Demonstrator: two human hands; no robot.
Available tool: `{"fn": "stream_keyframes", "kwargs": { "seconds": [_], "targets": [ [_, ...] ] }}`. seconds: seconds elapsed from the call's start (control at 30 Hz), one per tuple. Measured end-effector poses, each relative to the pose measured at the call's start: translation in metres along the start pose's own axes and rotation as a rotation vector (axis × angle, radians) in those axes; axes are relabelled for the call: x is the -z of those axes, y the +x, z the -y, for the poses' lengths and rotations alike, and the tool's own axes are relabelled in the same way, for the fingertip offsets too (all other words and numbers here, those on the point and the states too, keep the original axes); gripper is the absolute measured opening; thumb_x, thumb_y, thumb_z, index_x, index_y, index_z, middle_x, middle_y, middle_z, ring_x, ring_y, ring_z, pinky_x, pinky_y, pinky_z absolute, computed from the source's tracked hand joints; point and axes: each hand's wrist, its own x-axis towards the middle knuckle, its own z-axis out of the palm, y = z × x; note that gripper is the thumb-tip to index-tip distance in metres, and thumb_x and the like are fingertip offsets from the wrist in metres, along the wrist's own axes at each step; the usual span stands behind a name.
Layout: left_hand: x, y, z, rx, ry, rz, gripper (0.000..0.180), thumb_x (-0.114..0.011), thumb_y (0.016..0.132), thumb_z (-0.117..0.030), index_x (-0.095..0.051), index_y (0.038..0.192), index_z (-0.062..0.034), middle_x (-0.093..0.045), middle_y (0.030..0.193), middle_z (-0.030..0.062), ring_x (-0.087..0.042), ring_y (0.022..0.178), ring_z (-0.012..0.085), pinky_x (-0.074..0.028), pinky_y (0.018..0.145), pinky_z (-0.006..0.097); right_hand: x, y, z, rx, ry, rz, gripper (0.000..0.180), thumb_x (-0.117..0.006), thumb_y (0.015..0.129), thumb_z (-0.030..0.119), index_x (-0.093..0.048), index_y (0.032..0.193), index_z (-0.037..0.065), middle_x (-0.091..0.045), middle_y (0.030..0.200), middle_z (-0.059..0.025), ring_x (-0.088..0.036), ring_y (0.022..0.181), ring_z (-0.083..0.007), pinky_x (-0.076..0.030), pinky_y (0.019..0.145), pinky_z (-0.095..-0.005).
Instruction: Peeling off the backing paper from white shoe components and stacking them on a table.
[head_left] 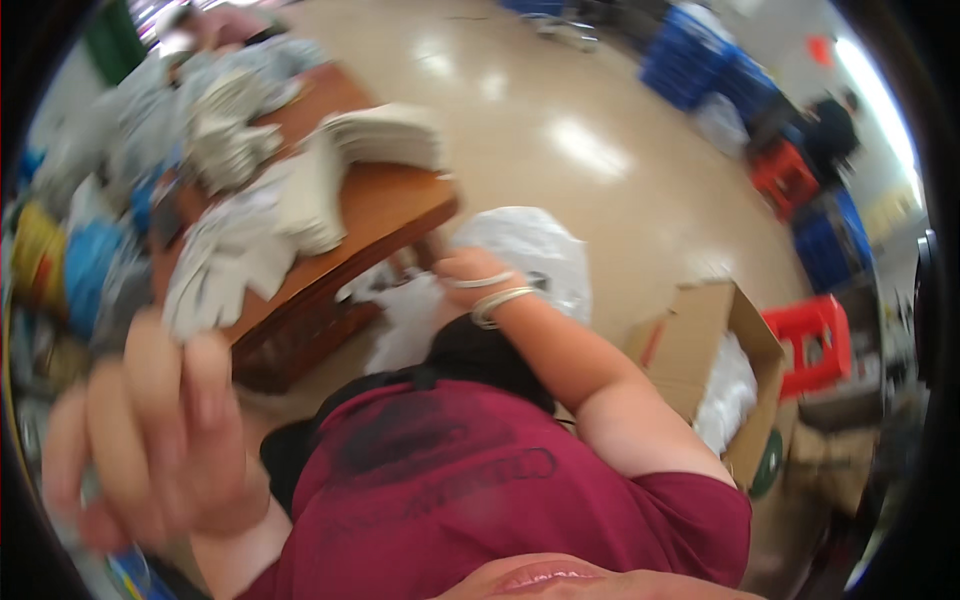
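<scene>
My left hand [160,440] is raised close to the camera at the left, blurred, its fingers loosely bent and apart with nothing visible in them. Beyond its fingertips, off-white cloth gloves [225,265] lie spread at the edge of a brown wooden table [400,205]. A thick stack of gloves [385,135] bends over beside them, and another bundle [225,130] sits farther back. My right hand [468,275], with pale bands around the wrist, is down at a white plastic bag [545,250] beside the table corner. Its fingers are hidden, so its grip is unclear.
Filled plastic bags [130,120] crowd the table's left side. To my right stand an open cardboard box [690,330] with white plastic inside and a red stool [815,345]. Blue crates [690,60] line the far right, where another person [830,135] is. Someone [215,25] is at the far left.
</scene>
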Motion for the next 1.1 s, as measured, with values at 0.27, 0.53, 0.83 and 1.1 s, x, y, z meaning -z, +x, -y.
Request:
{"fn": "stream_keyframes", "kwargs": {
  "seconds": [0.27,0.53,0.83,1.1],
  "targets": [
    [0.17,-0.02,-0.078,0.068,0.528,-0.561,0.03,-0.061,0.095,-0.008,-0.061,0.125,-0.0024,-0.049,0.086,-0.0008,-0.045,0.083,0.0132,-0.04,0.078,0.029,0.011,0.007,0.012,0.188,0.05,-0.128,0.012,-0.066,0.084,0.019,-0.073,0.084,0.009,-0.067,0.084,-0.0143,-0.065,0.084,-0.0355,-0.053,0.077,-0.0452],
    [0.315,-0.077,-0.063,0.597,1.286,-0.827,0.043,-0.067,0.088,-0.011,-0.061,0.13,-0.0046,-0.063,0.114,0.0038,-0.059,0.106,0.0142,-0.046,0.094,0.028,0.006,0.018,0.026,0.212,0.086,-0.044,0.014,-0.067,0.084,0.019,-0.074,0.083,0.007,-0.066,0.083,-0.0151,-0.065,0.082,-0.0359,-0.053,0.076,-0.0446],
    [0.379,-0.05,-0.013,0.697,2.13,-0.6,0.035,-0.067,0.087,-0.018,-0.07,0.12,-0.011,-0.07,0.117,0.0124,-0.065,0.108,0.0269,-0.05,0.094,0.04,0.004,0.027,0.022,0.235,0.094,-0.058,0.012,-0.068,0.083,0.017,-0.073,0.081,0.006,-0.066,0.081,-0.0148,-0.064,0.08,-0.0359,-0.053,0.075,-0.0444],
    [0.39,-0.04,-0.006,0.662,2.39,-0.348,0.032,-0.07,0.078,-0.021,-0.075,0.11,-0.0174,-0.071,0.104,0.0091,-0.067,0.099,0.0287,-0.051,0.088,0.044,0.004,0.032,0.02,0.23,0.123,-0.057,0.011,-0.068,0.083,0.016,-0.072,0.081,0.005,-0.065,0.079,-0.0147,-0.064,0.078,-0.0355,-0.053,0.073,-0.0445]
  ]
}}
